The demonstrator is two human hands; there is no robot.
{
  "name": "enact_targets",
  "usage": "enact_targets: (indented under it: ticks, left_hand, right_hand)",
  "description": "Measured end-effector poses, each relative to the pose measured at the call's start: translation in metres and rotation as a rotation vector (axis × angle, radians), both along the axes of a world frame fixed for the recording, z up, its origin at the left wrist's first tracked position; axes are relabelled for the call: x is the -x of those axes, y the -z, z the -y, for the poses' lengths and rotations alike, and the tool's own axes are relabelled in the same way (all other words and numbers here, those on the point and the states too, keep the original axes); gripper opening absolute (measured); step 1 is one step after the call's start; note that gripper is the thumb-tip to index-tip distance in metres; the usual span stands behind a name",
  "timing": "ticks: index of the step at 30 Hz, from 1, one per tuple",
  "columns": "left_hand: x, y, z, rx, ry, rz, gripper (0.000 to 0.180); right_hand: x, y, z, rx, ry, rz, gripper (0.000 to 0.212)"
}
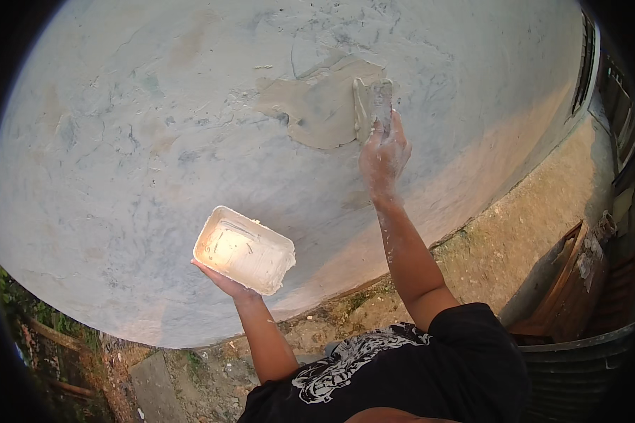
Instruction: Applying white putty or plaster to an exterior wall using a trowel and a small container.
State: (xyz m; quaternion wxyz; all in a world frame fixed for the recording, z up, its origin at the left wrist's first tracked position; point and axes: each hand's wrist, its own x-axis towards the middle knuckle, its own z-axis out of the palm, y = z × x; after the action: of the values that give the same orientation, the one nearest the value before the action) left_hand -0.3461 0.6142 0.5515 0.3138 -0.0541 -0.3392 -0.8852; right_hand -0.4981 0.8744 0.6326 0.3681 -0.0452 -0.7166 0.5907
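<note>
Pale dust speckles the right hand, fingers clenched round the lower end of a flat grey scraper, and look at that, a thick cream ridge stands right along the tool's left edge! Left of it sprawls the wet patch of filler, smeared across the upper middle of the scuffed, whitish wall. Spreading and smoothing looks like the step in hand, well under way here but with that ridge not yet worked flat. Lower down and to the left, the left hand grasps a shallow cream tray from below, most of its fingers hidden, with pale paste coating the inside. What does the next move call for? I'd say a low blade angle, steady pressure and a level tray, because a steep edge could gouge the fresh layer. Further out, a dark shirt fills the bottom, rough ground skirts the wall, and foliage crowds the lower left.
</note>
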Motion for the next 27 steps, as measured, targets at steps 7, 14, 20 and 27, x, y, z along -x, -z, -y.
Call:
enact_targets:
  ticks: [7, 14, 20, 27]
  left_hand:
    - [0.013, -0.012, 0.003, -0.007, -0.037, -0.013, 0.082]
    - [0.021, -0.011, -0.004, 0.008, 0.028, -0.049, 0.081]
    - [0.028, 0.002, -0.020, -0.001, 0.062, -0.038, 0.080]
    - [0.046, -0.015, -0.068, -0.037, 0.161, 0.025, 0.081]
  right_hand:
    - [-0.019, 0.038, 0.096, -0.362, -0.110, -0.470, 0.032]
    - [-0.039, 0.017, 0.050, -0.002, -0.446, -0.251, 0.028]
    - [-0.030, 0.021, -0.016, 0.854, -1.000, -0.094, 0.031]
    - [-0.059, 0.069, 0.005, 0.670, -0.819, -0.152, 0.028]
